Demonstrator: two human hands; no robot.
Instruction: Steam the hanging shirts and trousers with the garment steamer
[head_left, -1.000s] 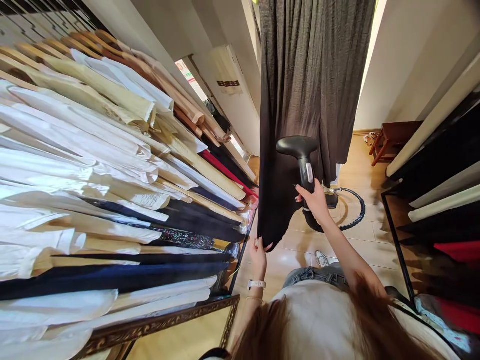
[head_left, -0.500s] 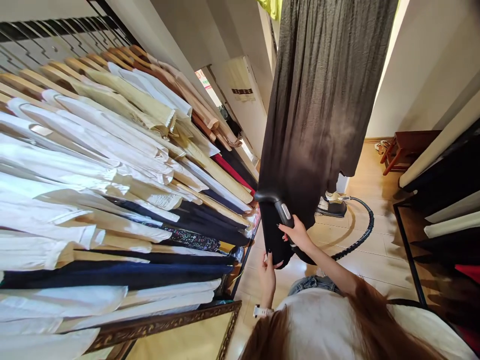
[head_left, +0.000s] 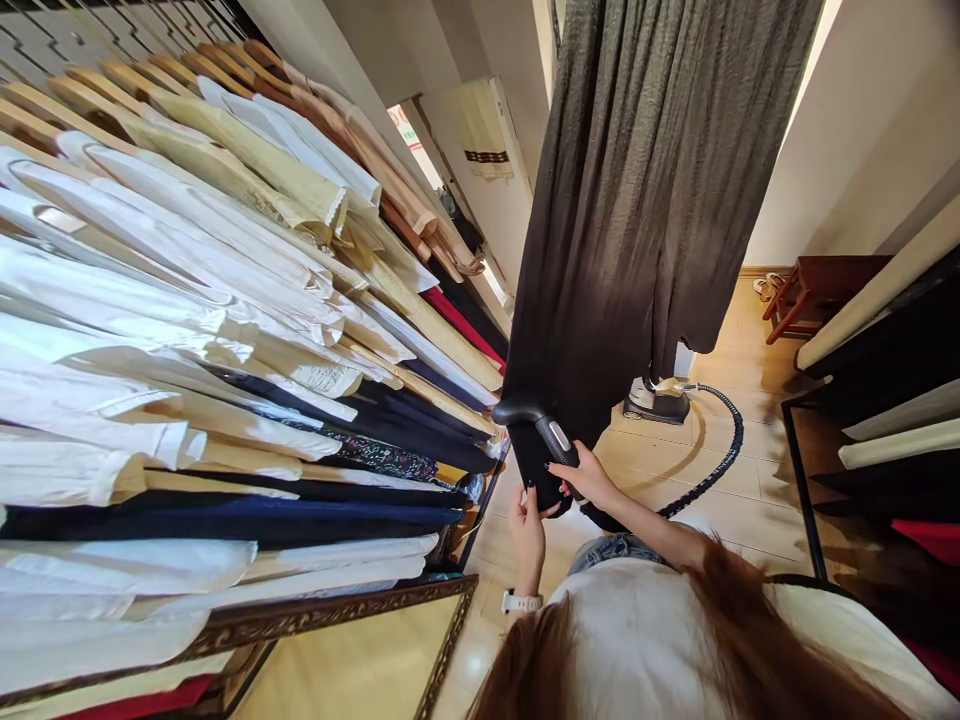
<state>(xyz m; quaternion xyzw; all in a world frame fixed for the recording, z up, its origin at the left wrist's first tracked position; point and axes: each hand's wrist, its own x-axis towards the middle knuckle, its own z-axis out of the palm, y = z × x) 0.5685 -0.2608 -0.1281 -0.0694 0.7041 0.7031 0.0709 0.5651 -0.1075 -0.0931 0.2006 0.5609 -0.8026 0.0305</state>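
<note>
A long black garment (head_left: 637, 200) hangs before me, its lower part drawn toward my body. My left hand (head_left: 528, 520) pinches its bottom edge. Wrapped round the handle of a black garment steamer head (head_left: 544, 430) is my right hand (head_left: 589, 475). The steamer's head lies against the cloth near the hem, just above my left hand. From the handle a ribbed black hose (head_left: 724, 465) curves over the floor to the steamer's base (head_left: 657, 402), partly hidden behind the garment.
Many light and dark clothes (head_left: 247, 300) hang on a rack to the left. A framed mirror (head_left: 345, 660) leans at the lower left. At the right are a dark red stool (head_left: 821, 285), sandals (head_left: 769, 286) and another clothes rack (head_left: 806, 495).
The steamer head and both hands have shifted slightly left in view, still close to the hem. Steam visible over the cloth earlier is gone. The view has tilted a little.
</note>
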